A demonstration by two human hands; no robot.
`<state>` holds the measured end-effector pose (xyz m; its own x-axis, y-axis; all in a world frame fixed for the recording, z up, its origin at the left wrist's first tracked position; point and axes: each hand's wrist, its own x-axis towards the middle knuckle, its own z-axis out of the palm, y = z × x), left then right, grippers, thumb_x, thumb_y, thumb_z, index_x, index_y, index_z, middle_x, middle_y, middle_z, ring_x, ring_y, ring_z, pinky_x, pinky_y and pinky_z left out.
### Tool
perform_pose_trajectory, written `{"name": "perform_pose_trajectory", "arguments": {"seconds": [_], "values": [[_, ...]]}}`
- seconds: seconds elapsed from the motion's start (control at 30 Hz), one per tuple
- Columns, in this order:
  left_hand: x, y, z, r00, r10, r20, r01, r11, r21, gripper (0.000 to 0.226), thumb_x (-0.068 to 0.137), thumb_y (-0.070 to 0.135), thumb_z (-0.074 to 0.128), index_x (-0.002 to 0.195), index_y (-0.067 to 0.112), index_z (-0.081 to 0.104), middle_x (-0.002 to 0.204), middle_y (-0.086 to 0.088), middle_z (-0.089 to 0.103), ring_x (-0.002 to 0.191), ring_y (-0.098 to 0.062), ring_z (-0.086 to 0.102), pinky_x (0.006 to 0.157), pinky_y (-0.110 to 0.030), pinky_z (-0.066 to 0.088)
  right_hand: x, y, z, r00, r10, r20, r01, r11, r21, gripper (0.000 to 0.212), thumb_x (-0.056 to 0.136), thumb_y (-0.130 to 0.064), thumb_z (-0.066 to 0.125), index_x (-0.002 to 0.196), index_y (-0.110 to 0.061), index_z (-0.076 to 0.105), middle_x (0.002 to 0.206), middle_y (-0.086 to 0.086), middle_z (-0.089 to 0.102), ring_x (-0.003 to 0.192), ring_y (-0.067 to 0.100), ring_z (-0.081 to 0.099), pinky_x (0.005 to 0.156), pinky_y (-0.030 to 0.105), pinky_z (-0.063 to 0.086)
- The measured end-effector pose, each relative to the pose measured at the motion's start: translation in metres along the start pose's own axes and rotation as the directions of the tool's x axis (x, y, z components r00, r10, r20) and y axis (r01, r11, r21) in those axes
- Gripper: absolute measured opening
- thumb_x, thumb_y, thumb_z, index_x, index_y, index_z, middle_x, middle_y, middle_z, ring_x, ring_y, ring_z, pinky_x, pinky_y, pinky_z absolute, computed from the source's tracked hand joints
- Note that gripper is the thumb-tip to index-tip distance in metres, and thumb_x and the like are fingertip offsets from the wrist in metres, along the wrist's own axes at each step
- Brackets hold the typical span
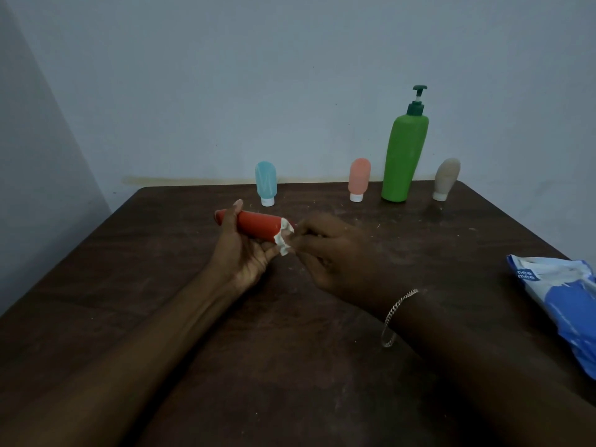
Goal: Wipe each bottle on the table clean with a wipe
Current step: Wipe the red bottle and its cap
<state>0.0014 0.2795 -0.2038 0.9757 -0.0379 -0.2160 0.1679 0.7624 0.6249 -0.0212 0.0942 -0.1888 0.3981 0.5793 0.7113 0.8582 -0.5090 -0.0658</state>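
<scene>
My left hand (240, 250) grips a red bottle (258, 225) sideways above the middle of the dark wooden table (129, 253). My right hand (325, 250) pinches a crumpled white wipe (284, 237) against the bottle's right end. Along the table's far edge stand a blue tube (266, 182), a pink tube (359, 178), a tall green pump bottle (404, 156) and a grey-beige tube (446, 178), all upright.
A blue and white pack of wipes (561, 301) lies at the table's right edge. A pale wall rises right behind the row of bottles. A chain bracelet (395, 317) hangs on my right wrist.
</scene>
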Motion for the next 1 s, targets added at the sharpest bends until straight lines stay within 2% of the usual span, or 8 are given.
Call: {"name": "perform_pose_trajectory", "arguments": {"seconds": [0.1,0.17,0.3,0.4,0.53,0.7,0.9,1.0], "values": [[-0.001,0.004,-0.001,1.0,0.015,0.015,-0.015,1.0,-0.017,0.066,0.092,0.047,0.061,0.135,0.003,0.038,0.11,-0.03,0.068,0.099,-0.04,0.071,0.074,-0.051,0.061,-0.004,0.012,-0.005,0.993,0.001,0.121,0.014,0.992,-0.123,0.014,0.083,-0.012,0.065,0.094,-0.01,0.073,0.091,0.003,0.062,0.078,0.015,0.054,0.06,0.036,0.05],[0.001,0.007,-0.003,1.0,0.008,0.02,-0.007,0.999,-0.033,0.073,0.09,0.048,0.064,0.142,0.006,0.034,0.124,-0.032,0.061,0.11,-0.043,0.066,0.086,-0.055,0.057,-0.005,0.016,-0.008,0.997,0.055,0.046,-0.05,0.993,-0.105,0.012,0.084,-0.012,0.064,0.091,-0.008,0.073,0.085,0.004,0.061,0.073,0.016,0.054,0.058,0.039,0.05],[0.001,0.006,-0.005,1.0,0.003,-0.007,-0.004,0.999,-0.046,0.075,0.089,0.047,0.065,0.144,0.005,0.035,0.119,-0.03,0.065,0.104,-0.04,0.07,0.077,-0.052,0.06,0.002,0.006,-0.007,0.981,0.101,-0.168,-0.092,0.994,0.063,0.018,0.088,-0.012,0.067,0.104,-0.006,0.073,0.093,0.005,0.066,0.081,0.017,0.061,0.065,0.037,0.05],[-0.001,0.003,-0.006,1.0,-0.014,-0.007,0.014,0.999,-0.046,0.067,0.092,0.046,0.062,0.139,0.004,0.039,0.103,-0.026,0.071,0.094,-0.034,0.073,0.072,-0.048,0.062,0.005,-0.004,0.003,0.992,0.055,-0.118,-0.051,0.998,0.037,0.023,0.09,-0.01,0.066,0.112,-0.007,0.071,0.098,0.005,0.065,0.084,0.016,0.06,0.067,0.035,0.05],[-0.004,0.002,-0.001,0.999,-0.022,0.031,0.024,0.998,-0.063,0.076,0.091,0.045,0.063,0.147,0.003,0.032,0.095,-0.022,0.069,0.078,-0.03,0.073,0.061,-0.042,0.06,0.003,-0.004,0.01,0.993,0.079,-0.091,-0.075,0.996,0.047,0.025,0.09,-0.009,0.066,0.114,-0.008,0.069,0.099,0.003,0.064,0.082,0.013,0.06,0.067,0.033,0.051],[-0.004,0.001,0.0,0.999,-0.008,0.043,0.009,0.999,-0.036,0.075,0.09,0.044,0.064,0.146,0.005,0.032,0.101,-0.027,0.07,0.089,-0.036,0.073,0.064,-0.047,0.061,0.002,-0.007,0.008,0.977,0.185,-0.111,-0.168,0.975,0.145,0.019,0.09,-0.014,0.065,0.107,-0.009,0.07,0.097,0.001,0.062,0.08,0.01,0.058,0.067,0.028,0.051],[-0.005,0.005,0.003,0.999,0.045,0.015,-0.044,0.999,-0.014,0.064,0.093,0.043,0.062,0.137,0.004,0.038,0.107,-0.028,0.067,0.099,-0.041,0.071,0.076,-0.052,0.061,0.0,0.001,0.006,0.976,0.218,0.019,-0.219,0.975,0.031,0.009,0.088,-0.02,0.061,0.092,-0.015,0.067,0.088,-0.003,0.057,0.071,0.008,0.051,0.06,0.032,0.048],[-0.004,0.003,0.002,0.999,0.034,0.025,-0.033,0.999,-0.032,0.072,0.091,0.044,0.064,0.142,0.003,0.035,0.124,-0.031,0.061,0.11,-0.043,0.066,0.082,-0.053,0.059,-0.001,0.004,0.002,0.955,0.273,-0.111,-0.26,0.958,0.12,0.003,0.085,-0.014,0.066,0.082,-0.014,0.065,0.079,-0.006,0.051,0.066,0.004,0.046,0.056,0.023,0.04]]}}
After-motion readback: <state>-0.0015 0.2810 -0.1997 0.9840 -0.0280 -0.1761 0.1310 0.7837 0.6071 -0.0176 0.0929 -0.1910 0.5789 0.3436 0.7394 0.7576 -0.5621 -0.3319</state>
